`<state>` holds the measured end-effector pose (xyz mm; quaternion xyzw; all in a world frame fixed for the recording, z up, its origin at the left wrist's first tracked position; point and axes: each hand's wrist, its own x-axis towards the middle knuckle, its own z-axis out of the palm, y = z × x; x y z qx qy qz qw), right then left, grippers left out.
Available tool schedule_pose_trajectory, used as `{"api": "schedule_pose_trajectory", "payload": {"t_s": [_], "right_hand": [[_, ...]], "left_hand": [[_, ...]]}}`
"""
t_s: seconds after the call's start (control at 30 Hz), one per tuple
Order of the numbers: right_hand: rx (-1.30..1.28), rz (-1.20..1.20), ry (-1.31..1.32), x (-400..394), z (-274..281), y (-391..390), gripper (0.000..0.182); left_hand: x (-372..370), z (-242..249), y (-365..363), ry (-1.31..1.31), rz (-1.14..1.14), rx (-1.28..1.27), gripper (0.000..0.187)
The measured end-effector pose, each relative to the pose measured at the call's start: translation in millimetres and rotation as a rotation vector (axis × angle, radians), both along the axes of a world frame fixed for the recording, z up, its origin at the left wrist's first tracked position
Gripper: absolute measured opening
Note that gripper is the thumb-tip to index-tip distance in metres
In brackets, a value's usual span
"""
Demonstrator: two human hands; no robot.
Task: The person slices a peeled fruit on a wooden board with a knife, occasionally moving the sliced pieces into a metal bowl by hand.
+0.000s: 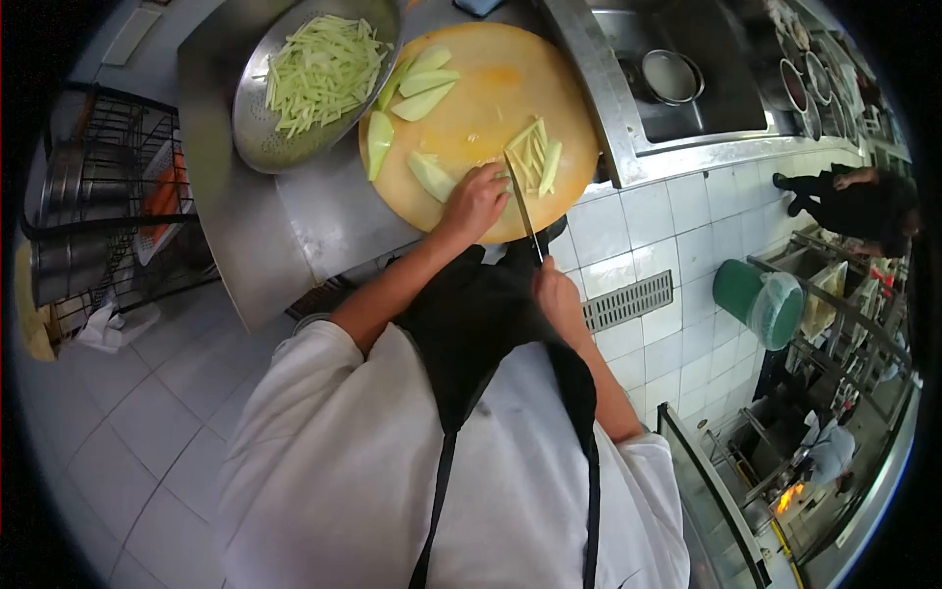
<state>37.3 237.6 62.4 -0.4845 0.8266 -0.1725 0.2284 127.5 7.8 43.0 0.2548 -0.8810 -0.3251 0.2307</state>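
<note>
My right hand (pixel 557 293) is closed round the handle of a knife (pixel 525 211), whose blade reaches over the round cutting board (pixel 481 49). Beside the blade, on the board, my left hand (pixel 478 203) has its fingers bent together over something pale green, mostly hidden beneath them. Cut sticks (pixel 535 159) lie just right of the knife tip. Left of my left hand is a pale green piece (pixel 430 177), and several more slices (pixel 428 93) lie at the board's upper left. A perforated metal bowl (pixel 257 147) holds a heap of thin green strips (pixel 324 74).
A metal sink (pixel 706 123) with a small bowl (pixel 672 77) is at the upper right. A wire rack (pixel 88 221) with pots stands left. Farther right are a green bin (pixel 738 287), a person in dark clothes (pixel 873 206), and another person near a flame (pixel 788 498).
</note>
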Motion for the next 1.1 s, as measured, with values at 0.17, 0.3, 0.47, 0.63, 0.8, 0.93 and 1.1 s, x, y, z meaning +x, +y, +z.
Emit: {"api": "schedule_pose_trajectory", "payload": {"t_s": [0.17,0.3,0.47,0.63,0.8,0.93,1.1], "right_hand": [[0.021,-0.044,0.047,-7.1,-2.4,-32.1,0.015],[0.024,-0.002,0.057,-6.0,16.1,-23.9,0.015],[0.099,0.02,0.042,-8.9,22.6,-13.1,0.016],[0.116,0.025,0.017,-8.3,3.5,-21.4,0.016],[0.048,-0.01,0.012,-21.8,10.0,-51.1,0.016],[0.097,-0.018,0.006,-20.3,17.5,-46.0,0.017],[0.121,0.037,0.004,-16.6,19.0,-23.5,0.017]], "left_hand": [[-1.7,-6.4,2.1,-0.001,0.013,0.022,0.027],[0.2,-6.1,4.0,0.012,0.036,-0.003,0.027],[-0.8,-5.8,3.7,0.021,0.04,0.019,0.025],[1.6,-2.0,0.8,0.018,0.013,0.019,0.024],[0.1,-6.0,1.5,0.034,0.018,0.017,0.025],[1.9,-11.6,6.1,0.027,0.085,0.036,0.023],[2.2,-10.6,8.4,0.051,0.103,0.037,0.021]]}}
